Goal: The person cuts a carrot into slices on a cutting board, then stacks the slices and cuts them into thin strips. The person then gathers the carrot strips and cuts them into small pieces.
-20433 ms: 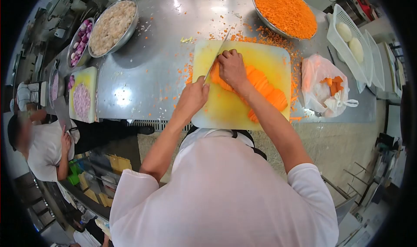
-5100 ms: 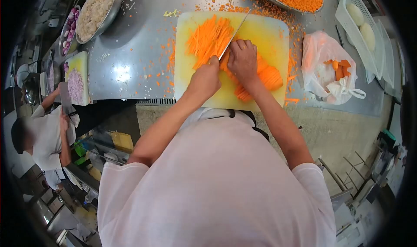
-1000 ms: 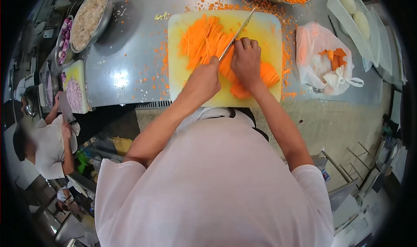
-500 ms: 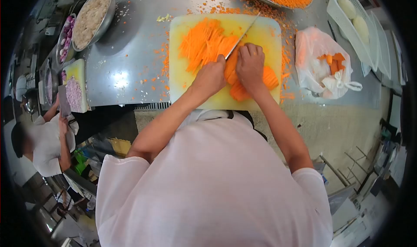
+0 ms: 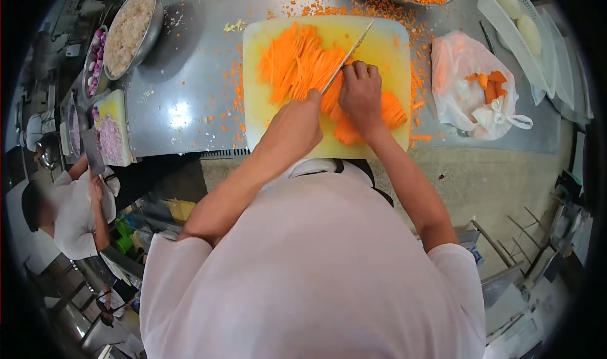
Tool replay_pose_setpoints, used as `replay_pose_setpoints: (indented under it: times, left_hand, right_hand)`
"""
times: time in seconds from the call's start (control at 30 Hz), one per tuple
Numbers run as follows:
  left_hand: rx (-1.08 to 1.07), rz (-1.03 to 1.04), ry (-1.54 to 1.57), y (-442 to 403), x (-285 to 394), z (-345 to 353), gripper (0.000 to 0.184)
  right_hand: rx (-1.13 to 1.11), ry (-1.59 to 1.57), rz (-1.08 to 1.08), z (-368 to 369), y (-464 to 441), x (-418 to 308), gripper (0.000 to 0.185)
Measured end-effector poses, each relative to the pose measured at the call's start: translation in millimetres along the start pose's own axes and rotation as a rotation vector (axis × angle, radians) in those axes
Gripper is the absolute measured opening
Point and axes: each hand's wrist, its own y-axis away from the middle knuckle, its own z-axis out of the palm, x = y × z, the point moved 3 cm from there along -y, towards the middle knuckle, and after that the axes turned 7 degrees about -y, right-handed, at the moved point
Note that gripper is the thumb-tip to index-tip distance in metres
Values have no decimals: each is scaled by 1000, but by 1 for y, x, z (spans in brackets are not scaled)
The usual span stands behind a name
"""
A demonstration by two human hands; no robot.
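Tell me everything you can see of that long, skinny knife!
The knife has a long, narrow blade that looks like grey metal, with a pointed tip. The left hand grips its handle, which the fist hides. It slants over the yellow-stained cutting board, tip pointing away from the person and to the right. Orange strips lie on its left, the right hand close on its right. Whether it touches the board is unclear.
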Motion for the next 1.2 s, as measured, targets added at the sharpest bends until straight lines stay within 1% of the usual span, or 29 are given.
replay_pose_setpoints:
  times: [0.03,0.07,0.1,0.13,0.17,0.23,0.3,0.37,0.4,0.43,0.47,0.57,0.63,0.67,0.7,0.77,0.87,0.93,0.97,1.0,1.03,1.07,1.2]
  left_hand:
    - [-86,-28,8,11,3,-2,10]
    - [-101,-28,6,9,-3,15,10]
    - [-53,-11,-2,1,-15,41,9]
    - [1,10,-11,-7,-14,43,9]
    - [7,17,-8,-14,-16,44,9]
    - [-14,12,42,-11,-3,15,10]
    - [-35,-10,17,0,0,2,10]
    - [-90,-33,6,5,-3,18,11]
    - [-33,-2,-16,-1,-16,42,11]
    - [25,28,-35,-6,-15,45,11]
    - [31,28,-28,-9,-17,48,11]
    - [11,57,4,-9,-5,11,11]
    - [-70,-46,32,11,0,12,12]
    - [-74,-45,29,7,-5,24,12]
    - [-33,-15,6,0,-14,44,12]
    - [13,14,-2,-6,-14,49,12]
    - [-11,32,-20,-5,-3,12,13]
    - [-91,-71,57,14,2,12,13]
    - [-90,-69,56,10,-4,24,13]
    - [-40,-37,32,2,-14,45,12]
    - [13,-1,12,-6,-14,51,11]
    - [21,-4,23,-11,-16,58,11]
    - [72,28,47,-18,-17,49,11]
  right_hand:
    - [-18,7,17,-2,2,-2,14]
    - [-35,16,34,-4,6,-3,13]
    - [-33,16,36,-3,7,-3,13]
    - [-29,8,35,-2,6,-3,14]
    - [-25,7,31,-1,6,0,14]
    - [-30,6,22,-2,13,-1,14]
    - [4,6,16,1,3,-1,14]
    - [-8,-38,38,-6,5,-3,13]
    - [-4,-36,40,-5,4,-3,13]
    - [-6,-35,44,-4,4,-4,13]
    - [-11,-31,41,-4,4,-2,12]
    - [-19,-10,34,0,6,0,13]
    - [-20,-13,53,-4,8,-1,14]
    - [-8,-19,55,-4,6,-2,15]
    - [-5,-19,54,-3,5,-2,15]
    - [-14,0,39,-3,5,0,15]
    - [-30,8,50,-1,6,0,14]
    - [-27,-3,61,-4,9,-1,13]
    - [-8,-14,55,-4,6,-1,12]
    - [-6,-12,53,-3,6,-2,12]
    - [8,-35,54,-3,6,0,11]
    - [15,-60,50,-4,7,2,10]
    - [67,-118,-14,-17,12,0,11]
